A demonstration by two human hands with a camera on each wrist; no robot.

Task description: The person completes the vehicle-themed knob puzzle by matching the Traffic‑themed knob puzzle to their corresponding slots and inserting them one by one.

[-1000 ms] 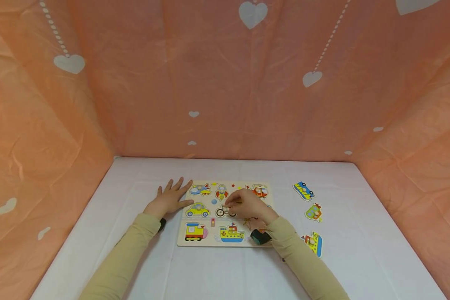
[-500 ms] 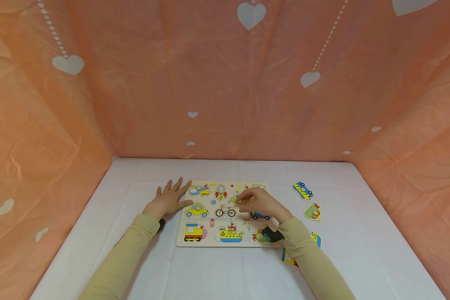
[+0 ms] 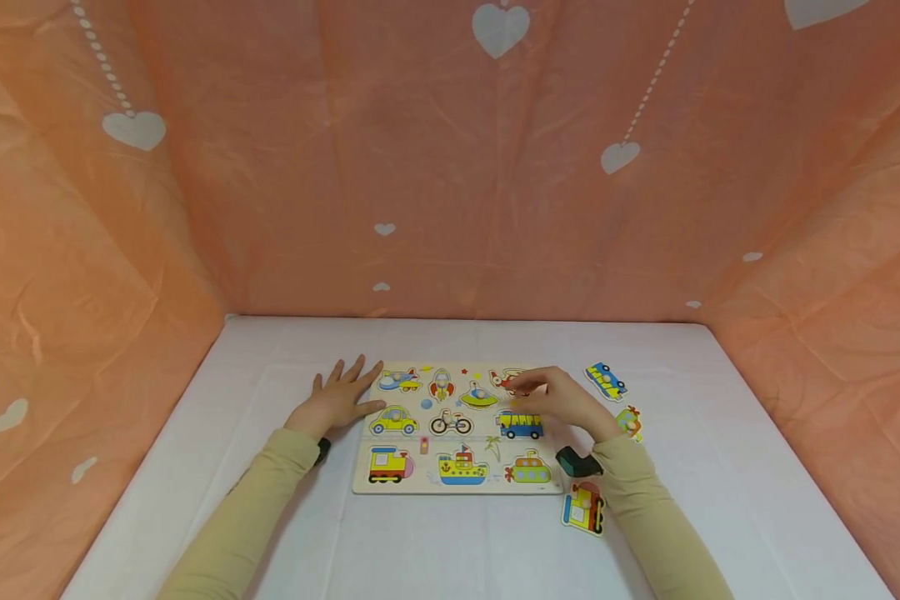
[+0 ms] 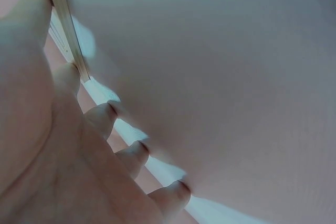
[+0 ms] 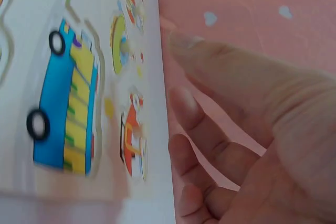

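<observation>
A wooden peg puzzle board (image 3: 431, 488) with vehicle pictures lies on the white table. My left hand (image 3: 334, 406) is flat with fingers spread, and its thumb and index finger touch the board's left edge; the left wrist view shows this edge (image 4: 67, 27) too. Over the board's right side hovers my right hand (image 3: 562, 400), fingers loosely bent. Nothing shows between its thumb and fingers in the right wrist view. The printed bus (image 5: 65, 106) is beneath it, near the helicopter (image 5: 135, 142). A bicycle piece (image 3: 451, 422) and a flying saucer piece (image 3: 478, 396) sit in the board.
Right of the board lie a bus piece (image 3: 606, 381), a submarine piece (image 3: 629, 422) partly behind the right hand, and a train piece (image 3: 584, 508) near the right wrist. An orange cloth (image 3: 450, 183) with white hearts walls the table's back and sides.
My right hand has moved right, from over the bicycle to over the bus picture, uncovering the bicycle, saucer and train piece. The ship piece is now covered by the right arm. My left hand stays put.
</observation>
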